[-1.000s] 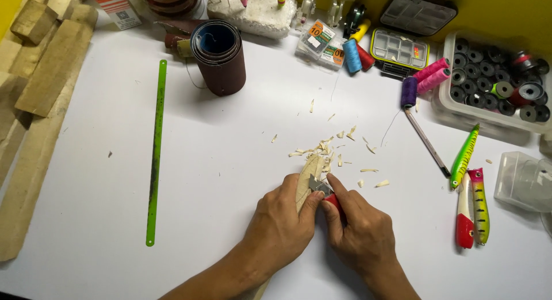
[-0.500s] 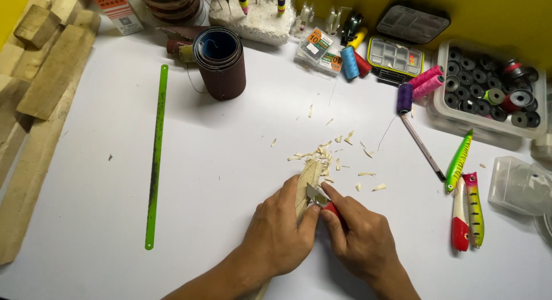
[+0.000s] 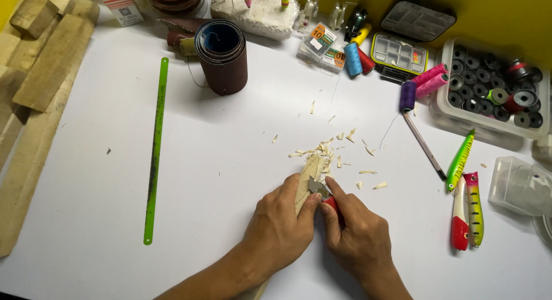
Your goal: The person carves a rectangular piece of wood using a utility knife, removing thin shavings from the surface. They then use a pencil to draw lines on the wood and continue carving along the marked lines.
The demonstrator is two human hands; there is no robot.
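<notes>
The left hand (image 3: 276,231) is closed round a wood blank (image 3: 306,182), which is held firmly near its lower part. The blank's long axis runs from the person up and slightly rightward across the white table (image 3: 230,150), its far end projecting beyond the fingers. The right hand (image 3: 359,237) is closed on a knife (image 3: 322,192) with a red handle; the short blade is laid against the blank's right edge, just past the left thumb. The two hands are touching, the left thumb appearing to bear behind the blade. The uncut length of the blank lies ahead of the blade, away from the person, so the right hand is the nearer to the working edge.

Beyond the blank's far end, pale shavings (image 3: 333,153) are scattered. To the blank's right, a pencil-like tool (image 3: 424,146) and three painted lures (image 3: 466,193) are laid. To its left, well apart, a green saw blade (image 3: 154,153) is found, with wood offcuts (image 3: 40,81) further left. Farther up from the blank, a sandpaper roll (image 3: 221,56), thread spools (image 3: 422,84) and a bobbin tray (image 3: 494,90) are noted.
</notes>
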